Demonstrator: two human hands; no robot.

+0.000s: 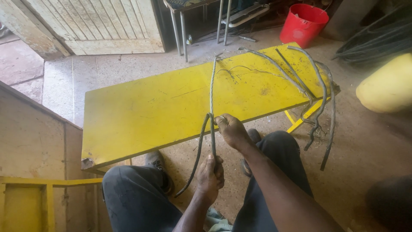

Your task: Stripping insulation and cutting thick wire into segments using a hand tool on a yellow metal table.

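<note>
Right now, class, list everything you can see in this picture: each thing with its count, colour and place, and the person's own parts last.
wire rope: one, grey, lying from the bench's far edge to its near edge, bent into a loop at the hands
loose cable pieces: several, grey and dark, draped over the bench's right end
bench: one, yellow, flat top, in front of the knees
bucket: one, red, on the floor beyond the bench
wooden door: one, pale, top left
metal legs: several, grey, top centre
yellow rounded object: one, right edge
trousers: dark, over both knees
left hand: grips the wire rope's loop below the bench edge
right hand: pinches the wire rope at the bench edge
</note>
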